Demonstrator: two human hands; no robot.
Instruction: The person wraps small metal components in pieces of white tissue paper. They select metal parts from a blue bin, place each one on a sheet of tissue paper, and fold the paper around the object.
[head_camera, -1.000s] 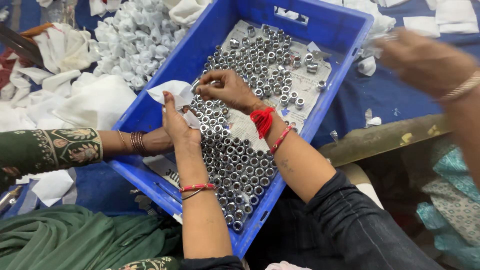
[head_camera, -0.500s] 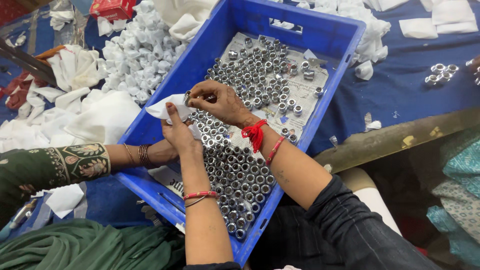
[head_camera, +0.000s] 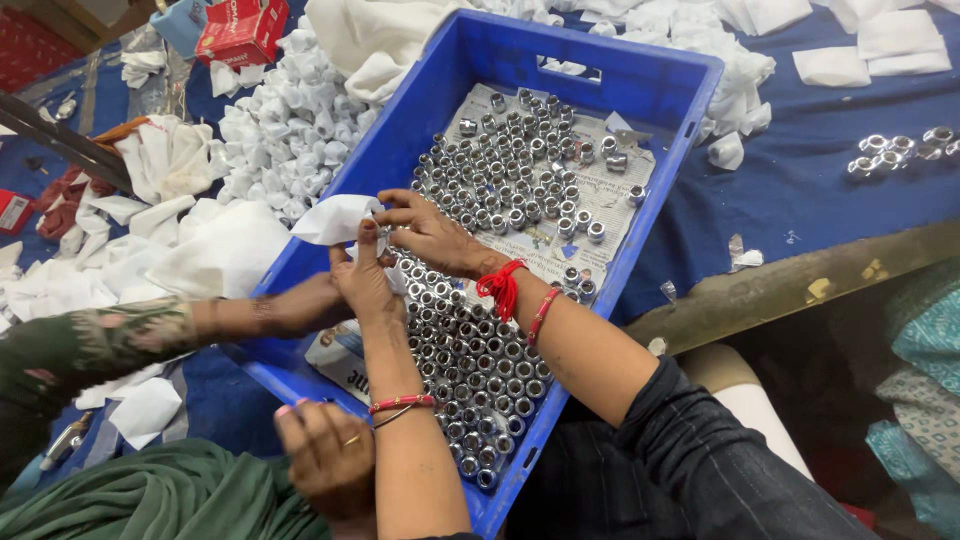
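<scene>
Left hand (head_camera: 362, 280) and right hand (head_camera: 425, 232) pinch white paper (head_camera: 335, 218) round small metal fitting above blue crate (head_camera: 640, 90); loose pinch risks fitting dropping among others; co-worker's arm (head_camera: 270, 315) crowds close, could jog wrap.

Both hands met over the blue crate (head_camera: 655, 85): the left hand (head_camera: 362, 278) and right hand (head_camera: 428, 232) pinched a white paper (head_camera: 335, 217) around a small metal nut, barely visible. Shiny nuts (head_camera: 505, 185) covered the crate's newspaper lining. Wrapped white bundles (head_camera: 275, 135) lay heaped beside it. Another person's hand (head_camera: 325, 455) rested near the crate's corner.
</scene>
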